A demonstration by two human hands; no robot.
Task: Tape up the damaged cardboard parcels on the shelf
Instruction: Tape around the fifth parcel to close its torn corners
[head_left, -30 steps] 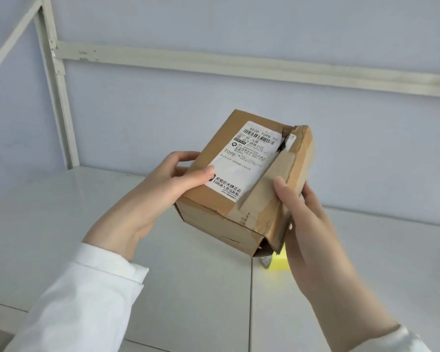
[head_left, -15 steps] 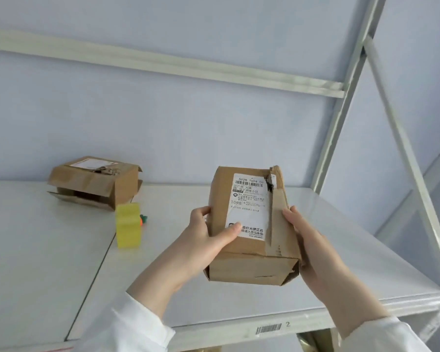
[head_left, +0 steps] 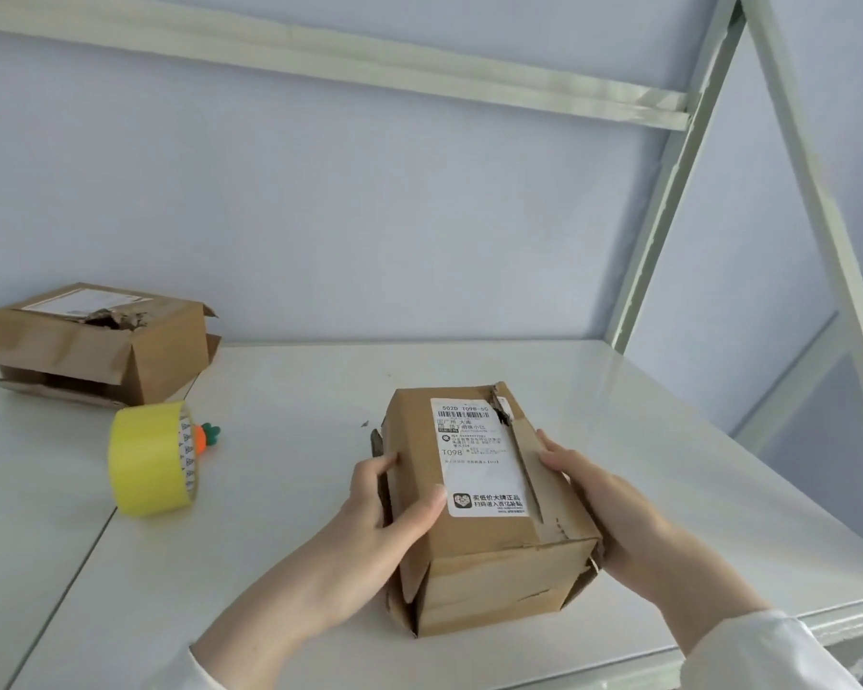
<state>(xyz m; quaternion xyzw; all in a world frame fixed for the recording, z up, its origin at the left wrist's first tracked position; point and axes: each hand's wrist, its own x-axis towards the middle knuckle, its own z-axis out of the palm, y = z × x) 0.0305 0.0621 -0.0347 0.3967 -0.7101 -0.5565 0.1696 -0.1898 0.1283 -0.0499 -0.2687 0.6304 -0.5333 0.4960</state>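
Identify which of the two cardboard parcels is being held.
The near parcel, labelled T098, gripped between the left hand and right hand. The other parcel lies untouched at the back left, behind the yellow tape.

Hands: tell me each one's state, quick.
Left hand: grips the left side of the parcel, thumb on top.
Right hand: grips the parcel's right side.

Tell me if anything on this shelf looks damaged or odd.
Yes. The near box has a torn label edge and gaping flaps at its front end. The far box has a ragged hole in its top.
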